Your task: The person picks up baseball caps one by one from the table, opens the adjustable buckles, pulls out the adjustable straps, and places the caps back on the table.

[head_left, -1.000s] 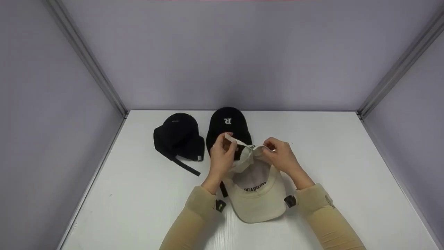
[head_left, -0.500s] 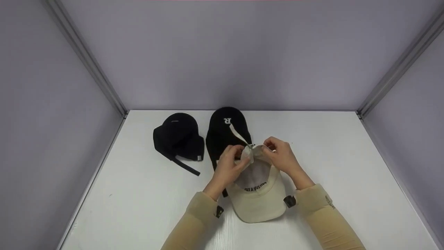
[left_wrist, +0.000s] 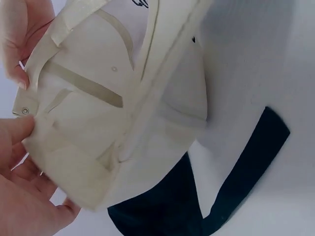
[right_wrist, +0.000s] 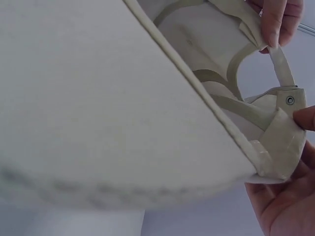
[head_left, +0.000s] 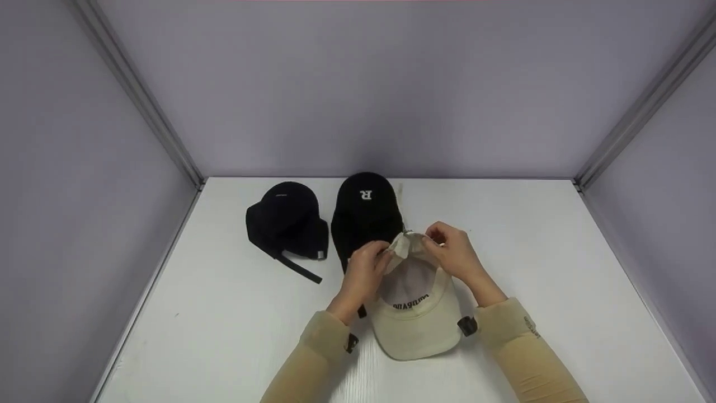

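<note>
A cream baseball cap [head_left: 417,330] with its inside facing up and dark lettering by the brim lies between the hands in the head view. My left hand [head_left: 366,271] pinches the left back edge of its band. My right hand [head_left: 454,252] grips the opposite back edge, beside the metal buckle [head_left: 407,232]. The loose strap end [head_left: 400,196] stands up past the buckle. In the left wrist view the thumb of the left hand [left_wrist: 29,182] presses the fabric near an eyelet [left_wrist: 24,110]. From the right wrist, the right hand [right_wrist: 290,201] holds the cap's folded corner.
A black cap [head_left: 366,212] with a white letter R lies just behind, partly under the cream cap. Left of it rests another black cap [head_left: 288,218] with its strap [head_left: 299,268] trailing. Grey panels [head_left: 358,84] close in the white table [head_left: 196,336].
My left hand has let go of the cream strap's end and moved down to the cap's left back edge. The freed strap has swung upward and to the right. My right hand stays in place.
</note>
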`<action>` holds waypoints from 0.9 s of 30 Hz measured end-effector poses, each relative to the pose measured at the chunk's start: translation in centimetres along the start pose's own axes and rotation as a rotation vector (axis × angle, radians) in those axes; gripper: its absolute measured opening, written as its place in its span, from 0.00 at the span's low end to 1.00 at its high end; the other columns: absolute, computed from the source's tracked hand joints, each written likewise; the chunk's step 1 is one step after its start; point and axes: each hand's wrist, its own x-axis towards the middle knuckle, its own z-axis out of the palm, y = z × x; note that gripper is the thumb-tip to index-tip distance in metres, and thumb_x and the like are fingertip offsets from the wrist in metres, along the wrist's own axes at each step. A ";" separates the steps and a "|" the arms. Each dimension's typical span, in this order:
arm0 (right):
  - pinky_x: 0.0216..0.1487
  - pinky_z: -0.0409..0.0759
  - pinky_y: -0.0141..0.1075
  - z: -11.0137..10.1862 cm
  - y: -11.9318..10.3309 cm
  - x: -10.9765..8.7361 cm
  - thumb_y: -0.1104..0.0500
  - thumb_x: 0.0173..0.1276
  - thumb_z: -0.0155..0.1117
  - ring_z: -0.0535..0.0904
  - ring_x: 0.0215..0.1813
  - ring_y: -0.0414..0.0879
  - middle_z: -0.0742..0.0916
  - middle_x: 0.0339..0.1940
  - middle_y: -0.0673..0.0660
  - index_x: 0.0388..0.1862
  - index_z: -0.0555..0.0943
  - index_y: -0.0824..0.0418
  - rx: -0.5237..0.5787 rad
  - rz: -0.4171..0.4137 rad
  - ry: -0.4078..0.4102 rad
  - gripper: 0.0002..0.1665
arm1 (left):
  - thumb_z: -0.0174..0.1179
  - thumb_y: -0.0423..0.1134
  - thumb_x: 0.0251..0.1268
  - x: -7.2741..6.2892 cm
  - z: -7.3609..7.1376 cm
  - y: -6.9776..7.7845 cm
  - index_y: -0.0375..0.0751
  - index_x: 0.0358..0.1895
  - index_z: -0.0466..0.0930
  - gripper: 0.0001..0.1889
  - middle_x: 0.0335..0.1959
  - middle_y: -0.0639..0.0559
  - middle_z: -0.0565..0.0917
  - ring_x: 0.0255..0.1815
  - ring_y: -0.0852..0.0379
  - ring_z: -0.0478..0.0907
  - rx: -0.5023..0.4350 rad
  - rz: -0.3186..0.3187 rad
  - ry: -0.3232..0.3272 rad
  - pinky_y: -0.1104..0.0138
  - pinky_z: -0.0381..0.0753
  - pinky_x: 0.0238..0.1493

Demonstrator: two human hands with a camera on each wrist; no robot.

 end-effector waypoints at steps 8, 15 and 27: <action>0.40 0.81 0.39 0.5 0.6 0.1 0.65 0.68 0.65 0.83 0.37 0.46 0.85 0.35 0.54 0.40 0.80 0.63 0.036 -0.015 -0.013 0.04 | 0.53 0.42 0.76 0.4 0.5 -0.2 0.40 0.45 0.80 0.10 0.37 0.54 0.81 0.37 0.61 0.77 -0.062 -0.023 0.016 0.66 0.79 0.42; 0.37 0.80 0.38 0.9 0.7 0.2 0.61 0.68 0.67 0.82 0.35 0.45 0.87 0.35 0.53 0.46 0.83 0.63 -0.003 -0.027 -0.013 0.09 | 0.53 0.41 0.76 0.5 0.6 0.0 0.39 0.45 0.80 0.10 0.39 0.53 0.82 0.40 0.61 0.79 -0.050 0.014 0.032 0.67 0.80 0.43; 0.37 0.79 0.37 1.2 0.6 0.3 0.59 0.68 0.67 0.82 0.34 0.44 0.88 0.37 0.54 0.45 0.86 0.62 -0.013 -0.046 0.007 0.10 | 0.56 0.41 0.74 0.8 0.6 0.0 0.39 0.41 0.82 0.10 0.37 0.52 0.83 0.41 0.59 0.81 -0.032 0.039 0.093 0.65 0.80 0.45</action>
